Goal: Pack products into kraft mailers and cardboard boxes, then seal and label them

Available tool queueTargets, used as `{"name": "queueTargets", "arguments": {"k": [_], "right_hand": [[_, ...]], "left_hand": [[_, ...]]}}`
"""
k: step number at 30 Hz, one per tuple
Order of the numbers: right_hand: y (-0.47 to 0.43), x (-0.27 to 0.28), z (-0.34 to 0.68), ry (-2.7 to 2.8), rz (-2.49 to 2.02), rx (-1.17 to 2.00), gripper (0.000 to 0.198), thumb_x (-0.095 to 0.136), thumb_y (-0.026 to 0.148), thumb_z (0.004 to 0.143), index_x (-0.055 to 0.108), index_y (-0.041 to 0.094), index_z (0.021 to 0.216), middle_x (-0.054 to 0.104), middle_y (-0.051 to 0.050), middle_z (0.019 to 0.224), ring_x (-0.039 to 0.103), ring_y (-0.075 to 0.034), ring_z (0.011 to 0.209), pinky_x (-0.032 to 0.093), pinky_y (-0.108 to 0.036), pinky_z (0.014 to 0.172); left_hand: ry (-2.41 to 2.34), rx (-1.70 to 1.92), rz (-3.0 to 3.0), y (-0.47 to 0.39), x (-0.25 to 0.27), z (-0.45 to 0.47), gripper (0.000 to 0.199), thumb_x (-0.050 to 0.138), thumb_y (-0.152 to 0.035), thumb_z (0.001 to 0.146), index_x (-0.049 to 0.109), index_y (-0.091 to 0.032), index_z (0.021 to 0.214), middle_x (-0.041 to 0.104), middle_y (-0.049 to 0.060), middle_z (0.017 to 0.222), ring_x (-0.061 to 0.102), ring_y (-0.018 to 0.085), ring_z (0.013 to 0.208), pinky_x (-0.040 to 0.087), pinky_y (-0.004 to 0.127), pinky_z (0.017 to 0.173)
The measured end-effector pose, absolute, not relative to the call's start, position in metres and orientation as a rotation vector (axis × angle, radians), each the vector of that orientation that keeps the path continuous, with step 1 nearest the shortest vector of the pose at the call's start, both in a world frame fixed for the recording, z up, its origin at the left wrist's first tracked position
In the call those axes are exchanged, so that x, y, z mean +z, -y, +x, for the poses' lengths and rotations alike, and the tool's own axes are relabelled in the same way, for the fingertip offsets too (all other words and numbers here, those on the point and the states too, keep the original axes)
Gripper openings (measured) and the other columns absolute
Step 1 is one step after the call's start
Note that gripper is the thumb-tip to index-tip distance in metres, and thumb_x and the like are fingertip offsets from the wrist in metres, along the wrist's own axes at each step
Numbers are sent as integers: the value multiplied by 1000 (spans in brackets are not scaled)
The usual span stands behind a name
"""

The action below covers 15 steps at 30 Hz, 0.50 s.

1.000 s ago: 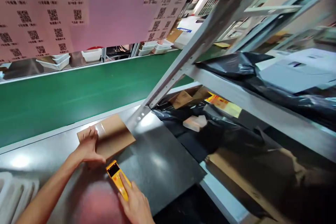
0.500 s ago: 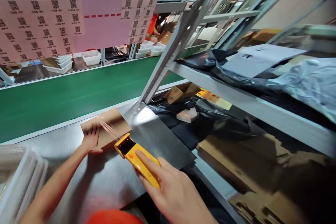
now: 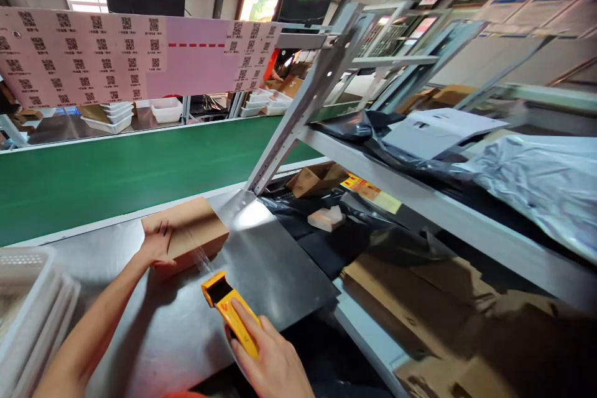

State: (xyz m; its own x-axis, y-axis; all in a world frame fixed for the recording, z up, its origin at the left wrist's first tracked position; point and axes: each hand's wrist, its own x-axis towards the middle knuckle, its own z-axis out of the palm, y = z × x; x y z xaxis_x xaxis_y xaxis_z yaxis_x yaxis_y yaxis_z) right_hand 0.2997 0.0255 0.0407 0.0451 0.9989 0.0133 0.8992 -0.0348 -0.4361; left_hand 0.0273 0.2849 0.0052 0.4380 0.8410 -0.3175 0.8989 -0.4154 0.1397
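Observation:
On the metal worktop [image 3: 275, 267] lies a small brown cardboard box [image 3: 198, 221]. My left hand [image 3: 157, 245] grips the box at its left end, fingers over the top and thumb down the near side. A yellow tape dispenser [image 3: 237, 317] is wrapped in my right hand [image 3: 275, 351], its open head pointing toward the box. Between the dispenser and the box's near side stretches a strip of clear tape [image 3: 201, 258]. The dispenser hangs apart from the box, on my side of it.
A green conveyor belt [image 3: 130, 177] runs behind the worktop. White plastic trays [image 3: 28, 317] are stacked at left. On the right stands a metal rack [image 3: 401, 186], with flattened cardboard [image 3: 410, 298] below its shelf. A person in orange [image 3: 273, 68] is beyond the belt.
My right hand has drawn the dispenser from the box's near edge down toward me, the tape following over that edge. My left hand stays on the box. The view has tilted slightly upward.

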Motion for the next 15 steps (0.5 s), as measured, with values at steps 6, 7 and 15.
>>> {"name": "queueTargets", "arguments": {"k": [6,7,15], "right_hand": [[-39,43,298,2032,-2071,392,64,57,31,93,55,38,156,72,-6,103,72,-23,76,59,-34,73],[-43,41,297,2042,-2070,397,64,58,32,93,54,39,157,72,-6,104,72,-23,76,59,-34,73],[-95,28,280,2001,-2003,446,73,56,28,95,39,37,165,69,-6,105,71,-23,77,60,-35,76]], "left_hand": [[-1442,-249,2405,-303,18,19,133,81,-66,62,23,-12,169,15,27,178,14,48,164,21,63,129],[-1431,-231,2399,-309,20,18,133,81,-66,61,25,-12,168,17,26,177,15,48,164,24,61,129],[-1303,-161,2189,-379,44,-1,115,83,-55,60,43,-11,159,41,19,170,33,42,159,32,44,129]]}}
